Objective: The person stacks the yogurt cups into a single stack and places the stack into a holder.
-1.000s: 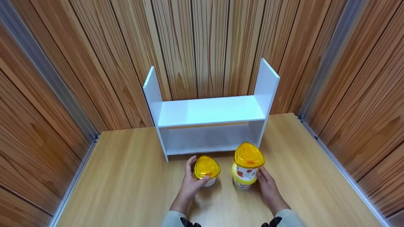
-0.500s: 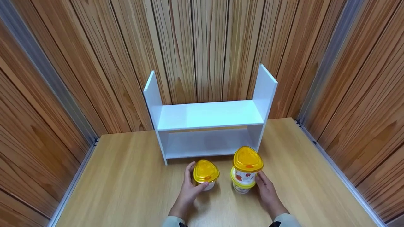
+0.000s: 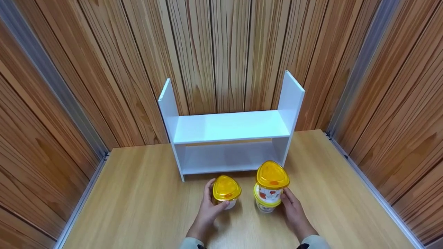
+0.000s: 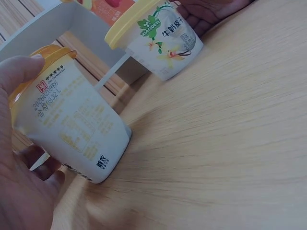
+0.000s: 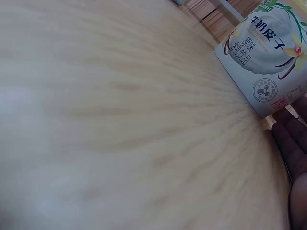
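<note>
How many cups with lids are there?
3: one cup held by the left hand; an upper cup stacked on a lower cup beside the right hand.

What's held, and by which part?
Left hand grips the single cup round its side, thumb at the lid. Right hand: beside cup stack, grip unclear.

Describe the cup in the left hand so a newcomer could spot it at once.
Find the two-tier white shelf on the wooden table. In front of it, left of the two stacked cups, is a cup with a rounded-triangular yellow lid. Held in the left hand, it alone is unstacked.
</note>
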`<control>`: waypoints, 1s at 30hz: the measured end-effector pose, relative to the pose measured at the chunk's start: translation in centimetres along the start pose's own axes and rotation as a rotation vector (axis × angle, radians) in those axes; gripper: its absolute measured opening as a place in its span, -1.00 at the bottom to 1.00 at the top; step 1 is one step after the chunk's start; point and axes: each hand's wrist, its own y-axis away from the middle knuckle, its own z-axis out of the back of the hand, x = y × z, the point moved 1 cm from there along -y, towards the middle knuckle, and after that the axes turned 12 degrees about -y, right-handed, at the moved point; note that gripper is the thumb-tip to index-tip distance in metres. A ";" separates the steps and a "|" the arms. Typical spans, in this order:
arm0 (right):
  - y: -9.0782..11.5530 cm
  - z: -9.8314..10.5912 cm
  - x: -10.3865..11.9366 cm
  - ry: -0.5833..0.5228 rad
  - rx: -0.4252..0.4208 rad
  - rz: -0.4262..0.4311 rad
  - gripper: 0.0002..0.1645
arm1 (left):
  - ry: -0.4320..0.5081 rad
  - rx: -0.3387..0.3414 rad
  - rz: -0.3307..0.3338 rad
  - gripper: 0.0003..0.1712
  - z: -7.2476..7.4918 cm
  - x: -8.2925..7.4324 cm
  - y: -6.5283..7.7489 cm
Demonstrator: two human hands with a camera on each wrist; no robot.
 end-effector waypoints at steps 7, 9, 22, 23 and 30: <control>-0.2 0.0 0.2 0.021 -0.018 0.003 -0.02 | 0.005 -0.004 -0.034 0.16 0.0 0.2 -0.2; -0.2 0.0 0.1 0.002 -0.015 -0.001 -0.02 | 0.000 -0.007 -0.053 0.15 -0.1 0.3 -0.2; 0.1 0.1 -0.1 0.021 -0.009 -0.013 0.01 | -0.024 -0.036 -0.033 0.11 -0.1 0.4 0.1; 0.1 0.0 -0.1 0.023 -0.010 -0.008 0.00 | -0.026 -0.036 -0.032 0.11 -0.1 0.4 0.1; 0.1 0.1 -0.1 0.033 -0.017 -0.020 0.05 | -0.036 -0.033 -0.009 0.12 -0.2 -0.1 -0.1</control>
